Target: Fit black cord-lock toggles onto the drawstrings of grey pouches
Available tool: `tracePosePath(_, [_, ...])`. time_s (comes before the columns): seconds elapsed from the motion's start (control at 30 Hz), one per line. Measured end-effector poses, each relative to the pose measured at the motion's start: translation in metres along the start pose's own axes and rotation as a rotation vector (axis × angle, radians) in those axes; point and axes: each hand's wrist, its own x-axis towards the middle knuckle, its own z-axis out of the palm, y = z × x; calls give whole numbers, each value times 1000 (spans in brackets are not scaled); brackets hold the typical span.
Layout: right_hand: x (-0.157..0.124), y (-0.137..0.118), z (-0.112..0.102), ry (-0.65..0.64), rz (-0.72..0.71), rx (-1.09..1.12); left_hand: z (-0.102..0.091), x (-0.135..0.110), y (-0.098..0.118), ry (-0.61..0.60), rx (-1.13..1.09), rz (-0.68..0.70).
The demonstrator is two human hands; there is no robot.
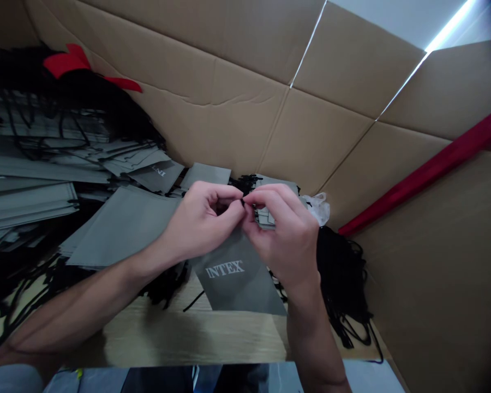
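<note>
Cord (243,202) is pinched in the head view where the left hand (200,218) and the right hand (288,234) meet, finger and thumb of each pressed together on the small black bit that shows. Just below, a grey pouch (239,286) lettered INTEX slants over the table (147,335), its upper part behind the hands. The step in hand seems to be fine fingertip work on the cord near the pouch's top. The next move would call for a firm pinch from one hand while the other works the cord, with little pull on the pouch.

Fingers cover most of the cord, so any knot, and whether it joins the pouch, cannot be made out. Nor can I tell if the pouch hangs or rests. The right hand partly hides a stack (265,217) behind it; the left edge cuts off the dim pile (28,204).
</note>
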Motion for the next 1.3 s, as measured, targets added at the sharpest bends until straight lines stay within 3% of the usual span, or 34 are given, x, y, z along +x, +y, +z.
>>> tracePosePath(0.13, [3,3,-8,-7,-27,-10,-2,1,3,-80,-22,30])
tracePosePath(0.3, [3,5,-13,-59,-108,-32,1,1,1,-80,-29,25])
tracePosePath(0.57, [0,3,-8,-45,-148,-32,2,-2,0,-6,80,-9])
tracePosePath(0.83, [-1,-7,0,17,-132,-32,-1,0,4,9,-50,-37])
tracePosePath(1.07, [3,-3,-14,-19,21,54,-9,3,5,-145,-7,11])
tracePosePath(1.3, [2,1,-26,-97,285,263,-21,1,0,16,85,356])
